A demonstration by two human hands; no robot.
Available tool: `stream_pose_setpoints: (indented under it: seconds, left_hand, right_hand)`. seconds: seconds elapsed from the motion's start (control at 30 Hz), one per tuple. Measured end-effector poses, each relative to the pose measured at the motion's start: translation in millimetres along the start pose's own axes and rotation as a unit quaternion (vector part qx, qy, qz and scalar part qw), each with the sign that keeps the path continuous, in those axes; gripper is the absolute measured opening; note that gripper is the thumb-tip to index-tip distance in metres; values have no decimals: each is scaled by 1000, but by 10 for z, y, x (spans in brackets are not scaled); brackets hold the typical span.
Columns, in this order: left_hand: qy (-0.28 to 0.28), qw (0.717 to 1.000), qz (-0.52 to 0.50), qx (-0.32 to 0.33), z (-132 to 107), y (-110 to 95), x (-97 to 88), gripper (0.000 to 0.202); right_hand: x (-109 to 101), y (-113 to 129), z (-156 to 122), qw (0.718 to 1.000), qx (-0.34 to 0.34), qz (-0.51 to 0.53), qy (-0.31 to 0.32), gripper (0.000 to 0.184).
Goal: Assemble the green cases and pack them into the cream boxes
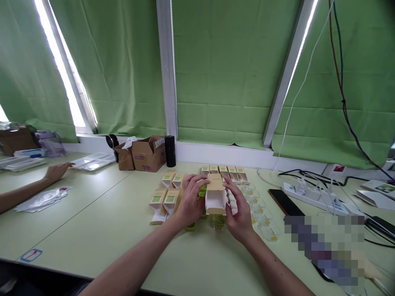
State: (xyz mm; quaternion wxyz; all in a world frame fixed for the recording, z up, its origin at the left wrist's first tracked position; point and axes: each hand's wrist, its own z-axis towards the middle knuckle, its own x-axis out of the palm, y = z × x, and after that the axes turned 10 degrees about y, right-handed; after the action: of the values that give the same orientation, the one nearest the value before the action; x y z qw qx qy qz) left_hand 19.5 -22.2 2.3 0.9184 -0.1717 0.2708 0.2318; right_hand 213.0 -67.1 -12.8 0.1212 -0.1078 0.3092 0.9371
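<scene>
Your left hand (193, 202) and right hand (240, 213) are closed on opposite sides of the small box (216, 200), left of the phone (285, 202). Neither is nearer. Its white interior faces you; the long axis cannot be told.

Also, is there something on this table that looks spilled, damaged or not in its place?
I see no spill or clear damage. Only the cables look untidy: they lie tangled around the power strip at right, while the small boxes sit in rows. A pixelated patch hides part of that side.
</scene>
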Motion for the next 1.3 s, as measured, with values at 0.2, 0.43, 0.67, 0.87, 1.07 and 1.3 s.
stream_pose_setpoints:
  seconds: [0.2, 0.43, 0.67, 0.87, 1.07, 1.3]
  left_hand:
    - [-49, 991, 119, 47, -132, 68, 1, 34]
    - [9, 997, 58, 43, -132, -9, -15, 41]
    - [37, 982, -172, -72, -99, -78, -2, 49]
    - [26, 917, -339, -211, -110, -20, 47, 62]
    - [33, 841, -459, -285, -65, 5, 65, 75]
    - [58, 817, -496, -287, -60, -37, 50, 75]
  right_hand:
    - [1, -41, 18, 997, -8, -55, -47, 41]
    - [-8, -100, 0, 993, 54, -61, -81, 35]
    - [-5, -115, -20, 993, 77, -52, -79, 34]
    - [0, -104, -14, 993, 74, -55, -72, 36]
    - [10, -107, -3, 998, 41, -36, -21, 33]
    - [39, -92, -41, 993, 79, 51, 73, 38]
